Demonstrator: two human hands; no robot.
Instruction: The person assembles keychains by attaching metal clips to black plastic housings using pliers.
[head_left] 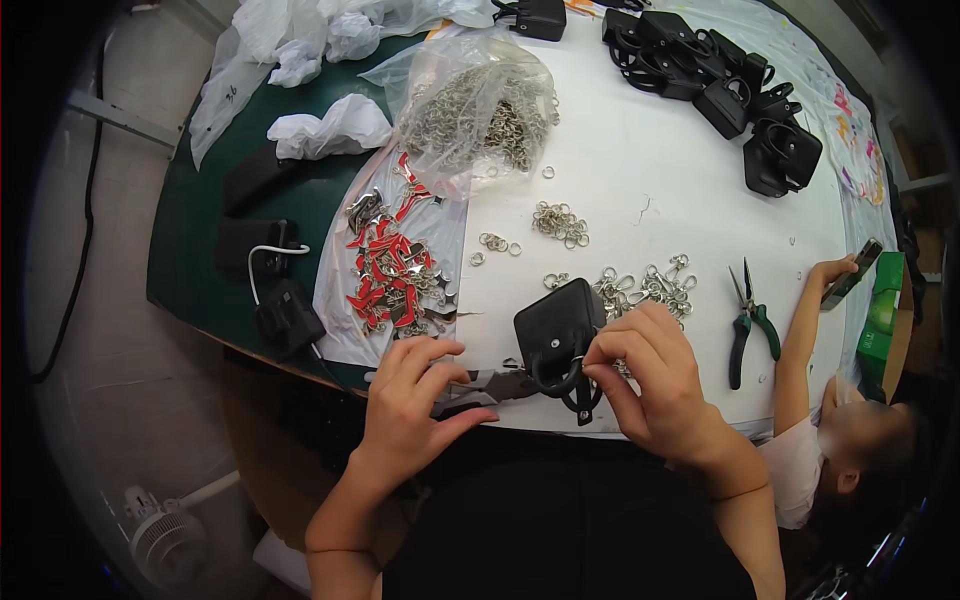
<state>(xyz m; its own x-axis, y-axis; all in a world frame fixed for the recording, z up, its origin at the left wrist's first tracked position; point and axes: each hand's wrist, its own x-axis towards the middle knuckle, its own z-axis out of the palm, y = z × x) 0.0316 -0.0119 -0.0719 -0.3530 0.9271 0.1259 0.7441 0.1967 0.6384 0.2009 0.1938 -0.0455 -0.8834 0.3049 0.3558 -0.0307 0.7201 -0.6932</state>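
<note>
A small black handbag [556, 325] stands near the table's front edge, its looped handle towards me. My right hand [655, 375] is closed in a pinch at that handle, on what looks like a small metal ring [577, 359]. To the left, my left hand [412, 400] hovers by the table edge with fingers apart and nothing in it. Metal swivel clasps [668, 290] lie just beyond the right hand. Several red and silver charms [392, 275] are heaped on a plastic sheet, past my left hand.
Split rings [562, 224] lie mid-table, below a clear bag of metal rings [480, 115]. Green-handled pliers [748, 325] rest at right. More black handbags [690, 65] pile up at the far right. A power bank [262, 245] sits left. Another person's arm [798, 345] holds a phone [850, 275].
</note>
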